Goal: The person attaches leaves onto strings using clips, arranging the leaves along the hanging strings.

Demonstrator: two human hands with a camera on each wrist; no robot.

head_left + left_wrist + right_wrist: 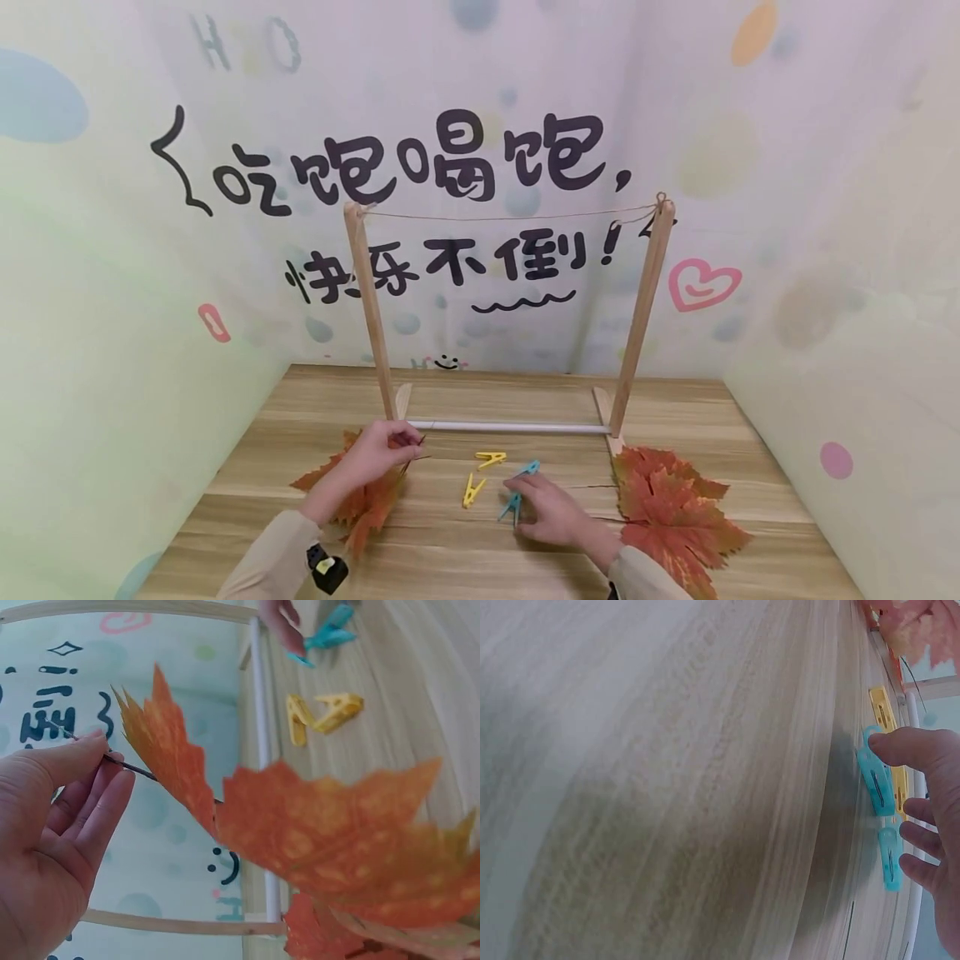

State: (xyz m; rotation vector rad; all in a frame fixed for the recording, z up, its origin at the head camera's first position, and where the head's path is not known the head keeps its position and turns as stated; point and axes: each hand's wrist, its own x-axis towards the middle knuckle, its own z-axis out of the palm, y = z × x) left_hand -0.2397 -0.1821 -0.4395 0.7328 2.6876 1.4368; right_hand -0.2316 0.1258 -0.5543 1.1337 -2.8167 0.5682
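My left hand [382,452] pinches the thin dark stem [139,770] of an orange-red artificial maple leaf [300,840] between thumb and fingertips. The leaf is raised, and its blade spreads away from the fingers in the left wrist view. Over the right-middle of the table, my right hand [555,510] reaches down to two blue clothespins. Its thumb overlaps the nearer blue clothespin [877,784] in the right wrist view, with the other fingers spread apart. By those fingertips lies the second blue clothespin [889,859]. Two yellow clothespins [472,490] lie just left of this hand.
Behind the hands stands a wooden frame with a left post [372,317], a right post [641,321] and a white crossbar [510,427] low down. A thin string [480,218] joins the post tops. More maple leaves [671,517] lie at right. A printed backdrop [480,83] encloses the table.
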